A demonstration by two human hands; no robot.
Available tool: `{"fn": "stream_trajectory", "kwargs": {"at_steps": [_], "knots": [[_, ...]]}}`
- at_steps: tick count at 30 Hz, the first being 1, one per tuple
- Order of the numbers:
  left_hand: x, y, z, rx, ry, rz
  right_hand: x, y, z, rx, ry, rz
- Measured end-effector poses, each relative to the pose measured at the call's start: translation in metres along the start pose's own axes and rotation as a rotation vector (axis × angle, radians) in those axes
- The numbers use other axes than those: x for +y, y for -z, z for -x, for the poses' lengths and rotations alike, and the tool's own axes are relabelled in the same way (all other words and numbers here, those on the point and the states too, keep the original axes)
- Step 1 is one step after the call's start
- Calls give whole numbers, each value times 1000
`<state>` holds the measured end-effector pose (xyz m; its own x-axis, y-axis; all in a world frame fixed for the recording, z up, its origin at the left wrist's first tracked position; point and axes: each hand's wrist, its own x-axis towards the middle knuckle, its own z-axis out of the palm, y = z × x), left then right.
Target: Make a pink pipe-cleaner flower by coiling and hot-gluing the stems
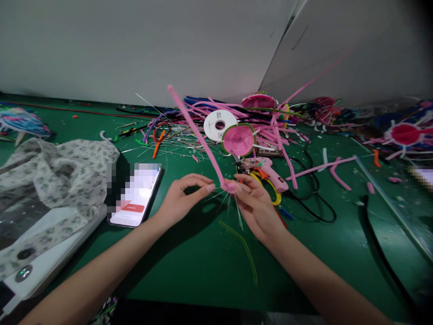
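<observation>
My right hand (pixel 255 198) pinches a small pink coil (pixel 230 187), from which several thin clear strands (pixel 238 214) fan out downward and to the sides. A long pink chenille stem (pixel 196 131) rises from the coil, leaning up to the left. Just left of the coil, the thumb and forefinger of my left hand (pixel 189 196) close on a thin strand (pixel 218 187) that runs from it. A bent olive-green stem (pixel 245 246) lies flat on the table below the hands.
Past my right hand lie a pink glue gun (pixel 270 174) and yellow-handled scissors (pixel 275 195). A white spool (pixel 211 124), a round pink woven piece (pixel 239 140) and piled stems stand behind. A phone (pixel 135 194) and floral cloth (pixel 74 167) lie left; a black cable (pixel 324 220) curls right.
</observation>
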<state>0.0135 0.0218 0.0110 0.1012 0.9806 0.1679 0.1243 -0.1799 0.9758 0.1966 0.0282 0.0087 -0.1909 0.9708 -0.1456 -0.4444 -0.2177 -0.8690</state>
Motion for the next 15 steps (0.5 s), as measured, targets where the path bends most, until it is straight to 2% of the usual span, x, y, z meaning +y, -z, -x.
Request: {"fn": "stream_trajectory", "kwargs": {"at_steps": [5, 8, 15], "knots": [[-3, 4, -3, 166, 141, 69, -19, 15, -13, 63, 108, -106], [-3, 5, -4, 252, 150, 78, -38, 29, -21, 130, 212, -170], [-8, 6, -5, 271, 146, 92, -86, 64, -35, 461, 407, -365]]}}
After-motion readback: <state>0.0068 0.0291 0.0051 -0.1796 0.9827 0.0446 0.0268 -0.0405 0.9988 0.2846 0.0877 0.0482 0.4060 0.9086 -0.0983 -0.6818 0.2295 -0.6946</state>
